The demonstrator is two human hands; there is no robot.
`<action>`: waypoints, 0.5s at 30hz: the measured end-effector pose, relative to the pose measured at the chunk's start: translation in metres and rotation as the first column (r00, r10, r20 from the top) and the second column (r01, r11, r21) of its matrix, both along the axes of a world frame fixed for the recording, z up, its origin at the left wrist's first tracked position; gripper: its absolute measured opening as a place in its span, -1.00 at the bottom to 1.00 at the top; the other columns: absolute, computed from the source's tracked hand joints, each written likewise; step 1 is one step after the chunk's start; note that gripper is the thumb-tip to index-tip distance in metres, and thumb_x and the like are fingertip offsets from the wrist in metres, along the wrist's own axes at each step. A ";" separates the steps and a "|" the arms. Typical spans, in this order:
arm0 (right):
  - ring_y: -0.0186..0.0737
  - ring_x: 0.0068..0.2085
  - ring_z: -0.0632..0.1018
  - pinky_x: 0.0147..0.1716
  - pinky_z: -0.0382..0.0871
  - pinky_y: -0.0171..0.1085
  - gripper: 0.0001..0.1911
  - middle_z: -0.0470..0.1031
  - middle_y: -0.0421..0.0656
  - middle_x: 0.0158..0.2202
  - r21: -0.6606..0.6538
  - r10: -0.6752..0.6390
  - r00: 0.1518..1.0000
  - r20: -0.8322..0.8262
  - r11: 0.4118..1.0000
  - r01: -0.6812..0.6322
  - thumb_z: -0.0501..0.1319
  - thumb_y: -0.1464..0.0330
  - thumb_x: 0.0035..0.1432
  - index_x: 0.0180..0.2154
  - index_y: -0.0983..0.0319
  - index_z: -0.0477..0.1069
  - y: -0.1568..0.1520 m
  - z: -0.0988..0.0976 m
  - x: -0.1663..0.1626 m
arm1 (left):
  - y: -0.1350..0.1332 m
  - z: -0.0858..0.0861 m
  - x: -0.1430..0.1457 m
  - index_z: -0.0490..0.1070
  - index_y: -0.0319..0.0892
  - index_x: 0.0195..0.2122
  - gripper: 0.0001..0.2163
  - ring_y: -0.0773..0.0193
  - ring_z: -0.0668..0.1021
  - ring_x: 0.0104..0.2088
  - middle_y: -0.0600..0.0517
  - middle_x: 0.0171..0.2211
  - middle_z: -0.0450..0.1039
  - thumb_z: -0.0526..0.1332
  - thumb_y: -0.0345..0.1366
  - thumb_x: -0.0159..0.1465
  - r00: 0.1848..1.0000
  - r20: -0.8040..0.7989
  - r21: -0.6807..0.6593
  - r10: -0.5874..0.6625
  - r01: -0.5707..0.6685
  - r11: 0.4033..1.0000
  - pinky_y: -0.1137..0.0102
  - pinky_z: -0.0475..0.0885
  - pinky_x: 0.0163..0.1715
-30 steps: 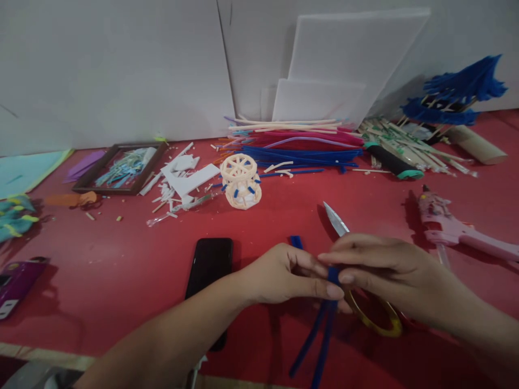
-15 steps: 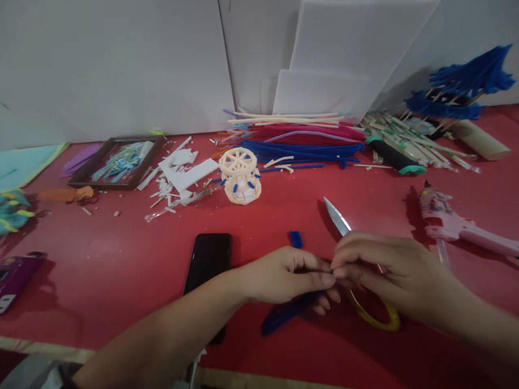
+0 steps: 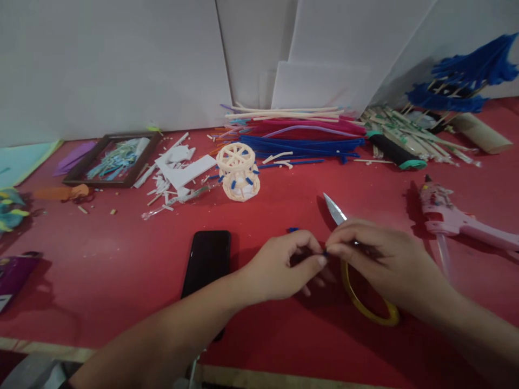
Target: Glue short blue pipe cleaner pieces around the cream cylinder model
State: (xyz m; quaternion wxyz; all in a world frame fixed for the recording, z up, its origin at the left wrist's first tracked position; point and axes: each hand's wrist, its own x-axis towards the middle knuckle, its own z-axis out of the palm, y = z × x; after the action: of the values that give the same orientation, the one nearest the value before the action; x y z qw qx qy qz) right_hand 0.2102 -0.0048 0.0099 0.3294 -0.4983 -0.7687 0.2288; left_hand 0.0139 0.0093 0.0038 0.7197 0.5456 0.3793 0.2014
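In the middle of the head view, my left hand (image 3: 294, 262) and my right hand (image 3: 377, 259) meet fingertip to fingertip. Both are closed in a pinch on a small dark-blue pipe cleaner piece (image 3: 325, 253), mostly hidden by the fingers. Scissors (image 3: 335, 209) with yellow handles lie under my right hand, blade tip pointing away from me. Just beyond my left hand a short blue piece (image 3: 292, 230) lies on the red table, partly covered. Farther back stands a beige openwork model (image 3: 238, 172) with a spoked round top and blue bits around its waist.
A black phone (image 3: 206, 262) lies left of my hands. A pink glue gun (image 3: 454, 221) rests at the right. Behind are pipe cleaner bundles (image 3: 300, 147), a black-and-green roll (image 3: 395, 151), white scraps (image 3: 186, 173), a brown frame (image 3: 73, 175) and a blue roofed model (image 3: 470, 81).
Both hands have shifted slightly up and left. The longer blue strip below my left hand no longer shows, and the short blue piece on the table is more covered.
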 end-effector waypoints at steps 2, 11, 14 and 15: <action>-0.24 -0.36 0.57 -0.40 0.41 -0.28 -0.84 0.59 -0.15 -0.35 0.109 -0.108 0.994 0.027 0.989 0.104 0.15 0.30 0.32 -0.30 0.14 0.47 0.001 -0.004 0.000 | 0.003 0.000 0.002 0.27 -0.14 -0.39 -0.81 0.38 0.54 -0.49 0.08 -0.46 0.51 0.26 -0.22 0.24 0.988 0.094 -0.158 0.126 -0.110 0.981 0.51 0.47 -0.53; -0.10 -0.30 0.46 -0.27 0.38 -0.12 -0.74 0.46 -0.10 -0.40 0.256 0.081 0.918 0.388 0.947 -0.192 0.10 0.42 0.33 -0.44 0.21 0.40 -0.010 -0.029 -0.016 | 0.016 0.003 0.000 0.43 -0.20 -0.43 -0.76 0.38 0.49 -0.41 0.09 -0.42 0.45 0.46 -0.21 0.06 0.852 0.129 -0.308 0.507 -0.452 0.837 0.52 0.54 -0.58; -0.18 -0.37 0.48 -0.37 0.36 -0.20 -0.74 0.47 -0.14 -0.44 0.185 0.011 0.976 0.216 0.981 -0.052 0.07 0.40 0.32 -0.43 0.19 0.39 -0.009 -0.022 -0.017 | 0.014 0.003 0.000 0.44 -0.20 -0.43 -0.73 0.39 0.49 -0.43 0.10 -0.44 0.44 0.48 -0.18 0.04 0.865 0.127 -0.289 0.485 -0.436 0.853 0.50 0.55 -0.54; -0.22 -0.41 0.48 -0.43 0.35 -0.24 -0.78 0.49 -0.16 -0.45 0.126 -0.060 0.991 0.117 0.991 0.045 0.09 0.36 0.31 -0.41 0.18 0.40 -0.008 -0.018 -0.016 | 0.013 0.003 0.001 0.44 -0.20 -0.43 -0.71 0.40 0.49 -0.43 0.11 -0.45 0.44 0.49 -0.16 0.03 0.868 0.128 -0.276 0.479 -0.433 0.858 0.50 0.55 -0.53</action>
State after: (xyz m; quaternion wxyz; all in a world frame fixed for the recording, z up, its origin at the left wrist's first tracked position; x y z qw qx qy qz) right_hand 0.1938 -0.0131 -0.0077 0.3182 -0.5102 -0.7864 0.1418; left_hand 0.0150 0.0221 0.0063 0.7444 0.3272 0.4481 0.3714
